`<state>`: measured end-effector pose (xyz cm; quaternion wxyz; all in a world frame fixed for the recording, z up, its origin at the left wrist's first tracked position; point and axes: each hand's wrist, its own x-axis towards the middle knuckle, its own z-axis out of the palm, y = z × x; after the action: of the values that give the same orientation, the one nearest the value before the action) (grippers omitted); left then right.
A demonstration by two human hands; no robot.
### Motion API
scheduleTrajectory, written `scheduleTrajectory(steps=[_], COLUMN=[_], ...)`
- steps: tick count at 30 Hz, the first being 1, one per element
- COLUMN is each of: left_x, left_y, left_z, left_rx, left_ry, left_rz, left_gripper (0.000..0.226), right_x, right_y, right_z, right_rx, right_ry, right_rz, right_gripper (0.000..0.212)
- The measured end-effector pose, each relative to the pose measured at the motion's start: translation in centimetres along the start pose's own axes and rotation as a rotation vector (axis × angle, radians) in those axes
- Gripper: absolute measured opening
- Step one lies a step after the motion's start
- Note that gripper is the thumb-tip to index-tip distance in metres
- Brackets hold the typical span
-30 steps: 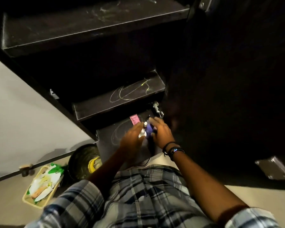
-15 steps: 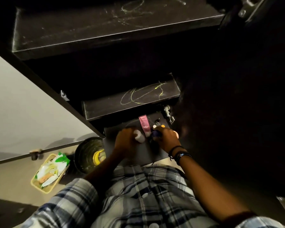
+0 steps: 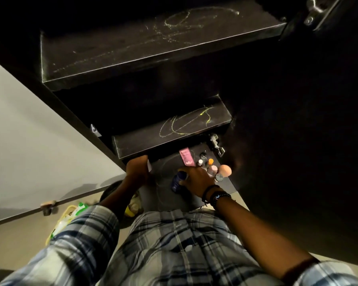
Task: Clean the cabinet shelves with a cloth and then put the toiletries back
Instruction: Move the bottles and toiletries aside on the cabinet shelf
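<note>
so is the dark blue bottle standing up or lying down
Lying down: the dark blue bottle lies on its side on the bottom shelf, under the right hand, while neighbouring bottles stand upright.

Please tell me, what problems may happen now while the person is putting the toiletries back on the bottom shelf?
1. The right hand grips the blue bottle right beside the small bottles and the peach-topped item, which stand crowded together. A sideways nudge could probably topple several.
2. The pink box stands upright just behind the hand and might get knocked over.
3. The left hand holds something white at the edge of the middle shelf; it could slip off.
</note>
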<state>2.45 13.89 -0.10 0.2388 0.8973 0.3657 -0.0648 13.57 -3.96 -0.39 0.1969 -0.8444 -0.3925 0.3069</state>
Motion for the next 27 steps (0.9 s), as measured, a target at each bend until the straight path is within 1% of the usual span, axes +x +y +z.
scheduleTrajectory(steps=[2, 5, 6, 9, 11, 14, 16, 19, 23, 27], left_x=[0.1, -0.2, -0.3, -1.0, -1.7, -3.5, -5.0, -7.1, -8.2, -8.9], left_y=[-0.2, 0.0, 0.0, 0.0, -0.3, -0.3, -0.3, -1.3, -4.1, -5.7], left_z=[-0.1, -0.2, -0.3, -0.6, -0.6, -0.7, -1.0, -1.0, -0.4, 0.0], left_rx=[-0.03, -0.079, -0.081, -0.083, -0.139, -0.175, -0.22, -0.224, -0.225, -0.262], left_ry=[-0.034, -0.048, -0.044, -0.058, -0.034, -0.007, 0.038, 0.082, 0.003, -0.036], left_rz=[0.002, 0.007, 0.012, -0.017, -0.015, 0.036, 0.056, 0.001, -0.073, -0.134], left_gripper=[0.024, 0.04, 0.039, 0.024, 0.025, 0.042, 0.049, 0.062, 0.067, 0.068], right_x=[0.4, 0.9, 1.0, 1.7, 2.2, 2.9, 3.4, 4.4, 5.5, 6.5], right_y=[0.0, -0.4, -0.5, -1.1, -1.7, -2.7, -3.6, -5.0, -6.3, -7.3], right_z=[0.3, 0.6, 0.7, 1.4, 2.0, 3.0, 3.7, 4.5, 5.5, 6.3], right_rx=[-0.028, -0.057, -0.066, -0.081, -0.081, -0.058, -0.052, -0.034, -0.036, -0.084], right_ry=[-0.003, -0.026, -0.031, -0.029, -0.028, -0.04, -0.037, -0.022, -0.008, -0.005], right_rz=[-0.007, -0.015, -0.019, -0.038, -0.055, -0.075, -0.086, -0.108, -0.173, -0.225], right_gripper=[0.035, 0.042, 0.043, 0.044, 0.044, 0.047, 0.048, 0.043, 0.033, 0.042])
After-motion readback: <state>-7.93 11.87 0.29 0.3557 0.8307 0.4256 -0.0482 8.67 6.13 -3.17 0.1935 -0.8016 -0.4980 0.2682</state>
